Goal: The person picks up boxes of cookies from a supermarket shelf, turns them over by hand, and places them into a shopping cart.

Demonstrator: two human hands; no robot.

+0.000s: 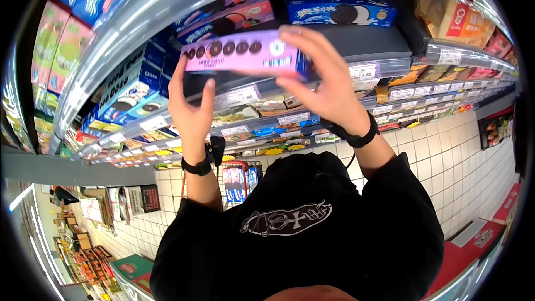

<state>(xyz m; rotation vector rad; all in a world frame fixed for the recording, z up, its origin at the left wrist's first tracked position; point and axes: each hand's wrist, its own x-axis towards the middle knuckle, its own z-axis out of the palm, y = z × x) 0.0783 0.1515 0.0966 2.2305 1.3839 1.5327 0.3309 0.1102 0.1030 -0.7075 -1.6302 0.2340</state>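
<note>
A pink-purple cookie box (239, 53) with a row of dark round cookies printed on its side is held up in front of the shelf. My left hand (190, 112) grips its left end, fingers behind and thumb below. At the right end my right hand (323, 72) holds the box between the fingers on top and the thumb underneath. Behind it on the shelf lie pink and blue cookie boxes (245, 15), and a blue cookie box (341, 10) sits further right.
Shelf edges with price tags (363, 71) run across below the box. A shopping cart (240, 183) with blue and pink packs stands below my left forearm. Blue cookie boxes (129, 92) line the left shelf. Red and green display boxes (131, 269) sit behind, and a person (64, 195) is far left.
</note>
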